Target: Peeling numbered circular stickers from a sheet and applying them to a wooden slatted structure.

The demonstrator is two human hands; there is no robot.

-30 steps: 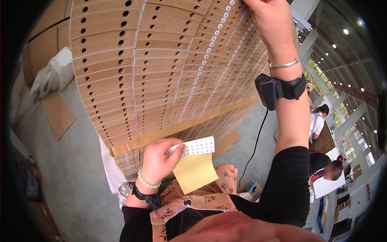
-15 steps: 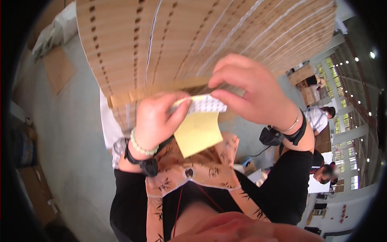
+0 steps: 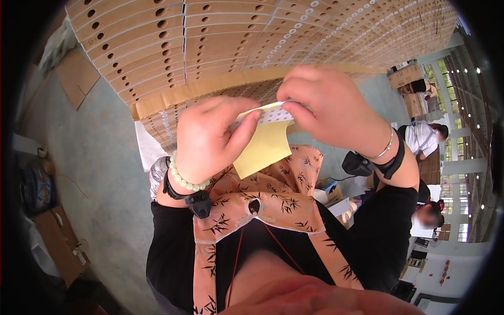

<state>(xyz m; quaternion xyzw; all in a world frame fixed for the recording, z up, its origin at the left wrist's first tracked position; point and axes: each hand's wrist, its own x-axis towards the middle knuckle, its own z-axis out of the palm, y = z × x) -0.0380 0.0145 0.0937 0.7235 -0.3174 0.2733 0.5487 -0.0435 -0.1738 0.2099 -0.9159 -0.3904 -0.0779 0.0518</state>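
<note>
A yellow sheet (image 3: 266,148) hangs in front of my chest, with a white strip (image 3: 273,114) printed in small dark marks along its upper edge. My left hand (image 3: 207,137) is closed on the strip's left end, thumb in front. At the other end, the thumb and fingers of my right hand (image 3: 328,111) pinch the strip's corner. A beaded bracelet and a black strap with a small device circle my left wrist. My right wrist carries a thin bangle and a similar strapped device. Below the sheet spreads my peach apron (image 3: 262,212) with dark bamboo prints.
Right in front stands a large stack of brown cardboard pieces (image 3: 226,44) with rows of round holes. Flattened cardboard (image 3: 76,79) lies on the floor at the left, and a cardboard box (image 3: 60,244) sits lower left. Two people (image 3: 422,139) (image 3: 428,212) are at the right.
My right thumb and fingers, apart before, have closed on the strip's right end. Hands and sheet appear higher in view, and the stack looks sharper as the view has shifted.
</note>
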